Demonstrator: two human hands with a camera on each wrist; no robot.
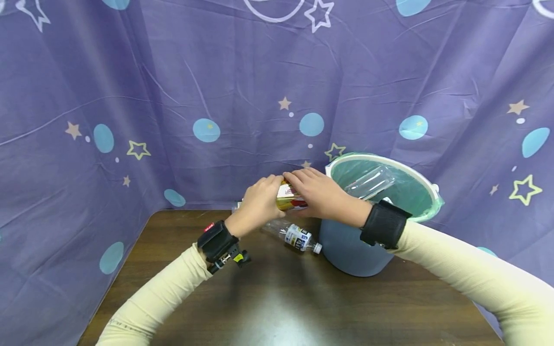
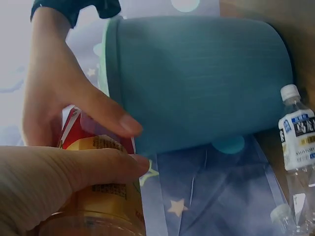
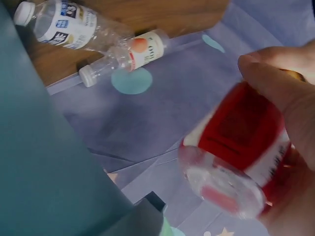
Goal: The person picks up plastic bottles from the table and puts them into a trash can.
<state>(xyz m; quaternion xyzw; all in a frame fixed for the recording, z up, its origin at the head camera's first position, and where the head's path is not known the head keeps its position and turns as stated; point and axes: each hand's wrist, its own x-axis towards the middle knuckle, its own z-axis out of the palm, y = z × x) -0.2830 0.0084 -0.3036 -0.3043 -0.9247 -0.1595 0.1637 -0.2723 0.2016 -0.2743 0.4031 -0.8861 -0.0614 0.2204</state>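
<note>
My left hand [image 1: 259,199] and right hand [image 1: 325,194] meet side by side over the table, gripping a plastic bottle [image 1: 286,196] with a red and yellow label. Its clear end, tilted toward the camera, juts from my right hand in the right wrist view, below the red part of the label [image 3: 241,128]. Seen from the left wrist, the left thumb [image 2: 110,167] lies across the yellow side. The fingers hide much of the bottle. Beneath the hands, a clear bottle [image 1: 298,238] with a white label and white cap lies on the table.
Right beside the hands stands a blue-grey bin [image 1: 357,250] with a green liner [image 1: 409,192]. A clear empty bottle [image 1: 374,181] sticks up inside it. Another small bottle [image 3: 146,50] with a peach-pictured label lies behind the white-labelled one. A purple curtain [image 1: 242,163] hangs behind the table [image 1: 207,298].
</note>
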